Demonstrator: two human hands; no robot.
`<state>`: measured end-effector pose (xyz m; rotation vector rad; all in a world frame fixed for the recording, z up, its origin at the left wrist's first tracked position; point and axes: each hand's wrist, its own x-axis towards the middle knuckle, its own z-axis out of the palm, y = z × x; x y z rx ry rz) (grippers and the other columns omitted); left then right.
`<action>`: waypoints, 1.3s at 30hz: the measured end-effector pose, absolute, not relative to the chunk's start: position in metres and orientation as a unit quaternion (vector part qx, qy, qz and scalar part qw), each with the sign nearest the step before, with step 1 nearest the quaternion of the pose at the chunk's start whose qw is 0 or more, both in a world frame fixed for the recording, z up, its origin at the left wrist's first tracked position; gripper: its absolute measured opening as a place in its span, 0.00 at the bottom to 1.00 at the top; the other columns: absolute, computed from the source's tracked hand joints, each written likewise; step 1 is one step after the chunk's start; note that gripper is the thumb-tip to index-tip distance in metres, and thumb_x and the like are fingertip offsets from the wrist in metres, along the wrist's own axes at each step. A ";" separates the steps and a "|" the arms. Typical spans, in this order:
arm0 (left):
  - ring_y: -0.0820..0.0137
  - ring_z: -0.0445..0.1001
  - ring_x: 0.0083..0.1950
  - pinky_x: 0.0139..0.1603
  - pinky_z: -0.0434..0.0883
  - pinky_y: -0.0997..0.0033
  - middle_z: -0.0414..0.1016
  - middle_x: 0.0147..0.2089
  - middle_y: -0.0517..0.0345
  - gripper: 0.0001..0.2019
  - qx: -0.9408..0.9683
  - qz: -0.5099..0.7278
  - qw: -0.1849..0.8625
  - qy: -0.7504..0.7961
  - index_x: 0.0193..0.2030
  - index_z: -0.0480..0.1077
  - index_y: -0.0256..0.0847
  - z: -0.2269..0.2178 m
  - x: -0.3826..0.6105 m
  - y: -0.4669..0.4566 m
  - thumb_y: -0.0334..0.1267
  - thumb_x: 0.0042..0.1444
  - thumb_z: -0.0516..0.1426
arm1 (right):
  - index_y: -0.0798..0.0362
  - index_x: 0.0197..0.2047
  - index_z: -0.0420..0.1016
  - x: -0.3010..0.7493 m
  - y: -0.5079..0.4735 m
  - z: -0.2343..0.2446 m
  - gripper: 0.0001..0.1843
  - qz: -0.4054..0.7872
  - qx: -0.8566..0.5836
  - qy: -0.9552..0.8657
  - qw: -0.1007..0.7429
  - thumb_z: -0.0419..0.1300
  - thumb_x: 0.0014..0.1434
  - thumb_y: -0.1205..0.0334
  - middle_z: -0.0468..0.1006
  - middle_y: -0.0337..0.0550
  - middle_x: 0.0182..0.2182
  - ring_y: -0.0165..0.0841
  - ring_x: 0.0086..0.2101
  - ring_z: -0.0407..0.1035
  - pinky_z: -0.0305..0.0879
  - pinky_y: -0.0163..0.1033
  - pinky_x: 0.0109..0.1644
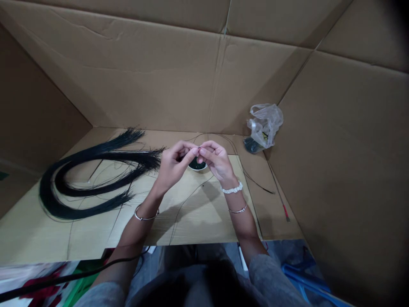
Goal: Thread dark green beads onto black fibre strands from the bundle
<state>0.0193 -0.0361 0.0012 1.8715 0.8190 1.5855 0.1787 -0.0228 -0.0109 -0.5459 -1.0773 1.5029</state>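
My left hand (174, 165) and my right hand (217, 161) meet above the table, their fingertips pinching a thin black strand (200, 148). Directly beneath them sits a small white bowl (193, 168) holding dark contents, partly hidden by my fingers. Further thin black strands (191, 204) curve across the board on both sides of my hands. To the left lies a long looped bundle of black fibres (96, 170), apart from my hands. A silver bangle circles each wrist, and a white beaded band sits on my right wrist.
Corrugated cardboard walls (134, 72) enclose a pale wooden board (204, 217) on three sides. A crumpled clear plastic bag (264, 125) stands at the back right. A thin rod with a red tip (285, 212) lies at the right. A black cable (57, 282) crosses the lower left.
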 end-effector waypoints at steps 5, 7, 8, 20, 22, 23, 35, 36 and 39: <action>0.80 0.60 0.23 0.23 0.57 0.80 0.70 0.26 0.62 0.09 0.633 0.616 0.355 0.305 0.38 0.78 0.37 0.001 0.027 -0.036 0.41 0.63 0.64 | 0.50 0.34 0.80 0.171 -0.023 -0.013 0.13 0.602 -0.246 -0.440 0.620 0.76 0.49 0.56 0.83 0.34 0.30 0.23 0.27 0.74 0.72 0.30 0.34; 0.80 0.59 0.22 0.23 0.56 0.80 0.69 0.24 0.63 0.10 0.611 0.618 0.389 0.305 0.37 0.78 0.37 0.002 0.029 -0.036 0.43 0.62 0.65 | 0.49 0.35 0.80 0.169 -0.024 -0.014 0.13 0.579 -0.255 -0.447 0.633 0.76 0.50 0.54 0.83 0.35 0.31 0.24 0.28 0.74 0.72 0.31 0.35; 0.80 0.58 0.22 0.22 0.56 0.80 0.67 0.23 0.64 0.10 0.601 0.618 0.407 0.303 0.37 0.77 0.37 0.002 0.029 -0.037 0.44 0.61 0.65 | 0.49 0.36 0.80 0.168 -0.025 -0.015 0.12 0.563 -0.257 -0.454 0.641 0.75 0.51 0.54 0.83 0.35 0.31 0.24 0.28 0.74 0.72 0.32 0.36; 0.82 0.53 0.19 0.20 0.51 0.79 0.61 0.19 0.67 0.10 0.572 0.593 0.503 0.261 0.33 0.75 0.38 0.009 0.028 -0.050 0.41 0.63 0.64 | 0.43 0.40 0.82 0.170 -0.041 -0.012 0.02 0.302 -0.279 -0.578 0.705 0.67 0.63 0.58 0.86 0.36 0.38 0.29 0.29 0.78 0.78 0.39 0.37; 0.82 0.52 0.18 0.19 0.50 0.80 0.60 0.18 0.68 0.10 0.577 0.589 0.504 0.258 0.33 0.75 0.38 0.011 0.030 -0.054 0.40 0.63 0.64 | 0.42 0.41 0.82 0.170 -0.042 -0.012 0.03 0.299 -0.259 -0.578 0.714 0.66 0.63 0.61 0.86 0.35 0.38 0.28 0.30 0.79 0.78 0.37 0.37; 0.82 0.52 0.18 0.19 0.50 0.80 0.59 0.17 0.68 0.10 0.578 0.587 0.504 0.260 0.33 0.75 0.38 0.012 0.030 -0.055 0.40 0.63 0.64 | 0.43 0.41 0.82 0.169 -0.043 -0.012 0.03 0.302 -0.257 -0.576 0.715 0.66 0.63 0.61 0.86 0.34 0.37 0.28 0.30 0.79 0.78 0.36 0.36; 0.82 0.53 0.16 0.18 0.49 0.80 0.59 0.16 0.69 0.11 0.568 0.587 0.510 0.270 0.33 0.72 0.38 0.014 0.031 -0.059 0.41 0.64 0.63 | 0.45 0.40 0.80 0.165 -0.042 -0.013 0.02 0.362 -0.234 -0.540 0.723 0.67 0.62 0.60 0.86 0.34 0.36 0.26 0.27 0.78 0.78 0.35 0.33; 0.82 0.52 0.16 0.18 0.49 0.80 0.59 0.15 0.69 0.11 0.567 0.588 0.509 0.271 0.33 0.72 0.38 0.014 0.031 -0.059 0.41 0.63 0.63 | 0.45 0.40 0.80 0.165 -0.042 -0.013 0.02 0.363 -0.229 -0.540 0.723 0.67 0.62 0.60 0.86 0.34 0.36 0.26 0.27 0.78 0.78 0.34 0.32; 0.82 0.52 0.16 0.18 0.49 0.80 0.59 0.15 0.69 0.12 0.565 0.590 0.506 0.276 0.32 0.72 0.38 0.014 0.032 -0.059 0.42 0.63 0.64 | 0.45 0.40 0.80 0.165 -0.042 -0.013 0.03 0.363 -0.230 -0.541 0.722 0.67 0.62 0.61 0.86 0.34 0.36 0.26 0.26 0.78 0.77 0.34 0.32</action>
